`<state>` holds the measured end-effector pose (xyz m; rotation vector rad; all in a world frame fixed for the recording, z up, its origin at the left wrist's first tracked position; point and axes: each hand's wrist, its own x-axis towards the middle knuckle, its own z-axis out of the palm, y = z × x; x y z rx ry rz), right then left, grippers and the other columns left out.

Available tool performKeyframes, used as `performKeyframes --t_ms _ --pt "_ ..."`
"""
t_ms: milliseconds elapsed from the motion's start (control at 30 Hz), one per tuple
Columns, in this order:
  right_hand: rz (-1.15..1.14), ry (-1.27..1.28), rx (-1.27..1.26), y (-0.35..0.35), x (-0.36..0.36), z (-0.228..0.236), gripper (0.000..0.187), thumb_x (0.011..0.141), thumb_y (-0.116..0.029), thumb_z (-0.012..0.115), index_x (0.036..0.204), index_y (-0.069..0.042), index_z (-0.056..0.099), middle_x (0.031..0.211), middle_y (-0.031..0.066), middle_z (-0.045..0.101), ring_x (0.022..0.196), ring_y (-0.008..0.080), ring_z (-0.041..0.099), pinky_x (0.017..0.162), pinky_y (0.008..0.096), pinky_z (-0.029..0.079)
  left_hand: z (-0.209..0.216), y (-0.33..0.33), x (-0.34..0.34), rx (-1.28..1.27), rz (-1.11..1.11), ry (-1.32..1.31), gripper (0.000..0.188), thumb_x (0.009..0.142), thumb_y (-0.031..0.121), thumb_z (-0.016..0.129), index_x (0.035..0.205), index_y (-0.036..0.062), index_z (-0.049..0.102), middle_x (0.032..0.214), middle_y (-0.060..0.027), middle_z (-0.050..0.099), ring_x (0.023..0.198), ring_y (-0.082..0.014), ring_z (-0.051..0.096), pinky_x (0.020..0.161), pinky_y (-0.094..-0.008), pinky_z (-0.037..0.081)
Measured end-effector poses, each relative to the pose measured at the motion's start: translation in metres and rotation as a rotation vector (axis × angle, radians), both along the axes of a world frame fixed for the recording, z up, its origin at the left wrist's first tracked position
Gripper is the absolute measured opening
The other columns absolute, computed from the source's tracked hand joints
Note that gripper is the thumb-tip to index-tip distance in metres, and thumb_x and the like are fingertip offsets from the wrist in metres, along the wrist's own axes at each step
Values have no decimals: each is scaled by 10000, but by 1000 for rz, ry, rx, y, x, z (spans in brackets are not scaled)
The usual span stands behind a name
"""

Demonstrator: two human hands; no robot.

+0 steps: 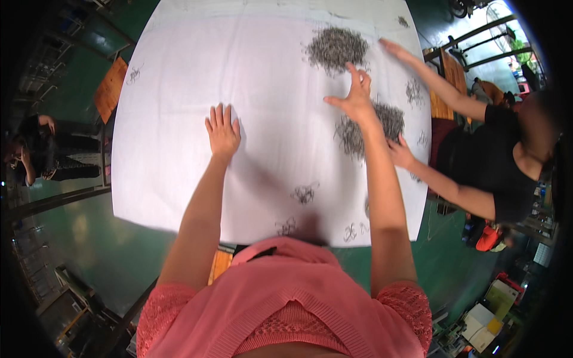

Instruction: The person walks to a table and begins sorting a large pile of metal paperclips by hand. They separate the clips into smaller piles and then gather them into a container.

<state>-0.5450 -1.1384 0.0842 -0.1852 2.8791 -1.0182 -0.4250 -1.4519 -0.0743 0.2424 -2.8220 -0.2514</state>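
Note:
My left hand (224,133) lies flat, fingers stretched out, on a white sheet (173,137) that covers the table. To the right, my right hand (356,100) is over the sheet with its thumb and forefinger spread wide and nothing visible between them. Its fingertips reach the near edge of a far heap of thin dark wiry pieces (337,48). A second heap of the same dark pieces (389,122) lies beneath and beside my right wrist, which partly hides it. Small clumps (304,193) of these pieces sit closer to me.
At the right edge a person in a black top (507,161) reaches in, one hand (399,51) by the far heap, the other hand (403,153) at the nearer heap. Another person (36,149) is off to the left. Wooden stools (111,89) stand beside the table.

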Motion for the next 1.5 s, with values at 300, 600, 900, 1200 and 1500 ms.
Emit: performKeyframes --t_ms 300,600,900,1200,1500 --pt "-77 -174 425 5 -215 -62 1264 445 -594 823 1458 -178 193 1459 318 116 1363 473 100 1097 540 165 20 3 2 126 53 -79 485 899 280 465 1348 104 408 1440 -126 322 1372 -333 204 1105 -530 157" --pt "-25 -82 87 8 -206 -53 772 528 -228 819 1234 -184 510 1234 223 389 1144 418 435 970 430 393 33 4 3 187 62 -73 469 901 261 467 1343 114 406 1425 -119 326 1367 -317 205 1104 -499 178" --pt "214 390 7 9 -183 -58 541 516 -102 761 1036 -88 613 1104 160 510 1060 332 493 929 399 397 18 2 5 196 62 -52 540 866 290 504 1361 107 389 1446 -125 310 1378 -317 194 1112 -513 163" --pt "225 304 -296 -54 -130 -25 471 533 11 757 970 -95 618 1090 92 504 1057 271 483 950 354 369 31 5 13 240 65 -29 494 893 293 461 1344 100 399 1437 -122 311 1372 -301 198 1120 -493 160" --pt "345 162 -354 -105 -99 -4 433 514 51 761 896 -91 613 1055 69 498 1049 254 489 943 331 365 26 5 11 237 71 -24 492 889 292 454 1340 101 402 1432 -112 321 1374 -296 198 1119 -491 167"
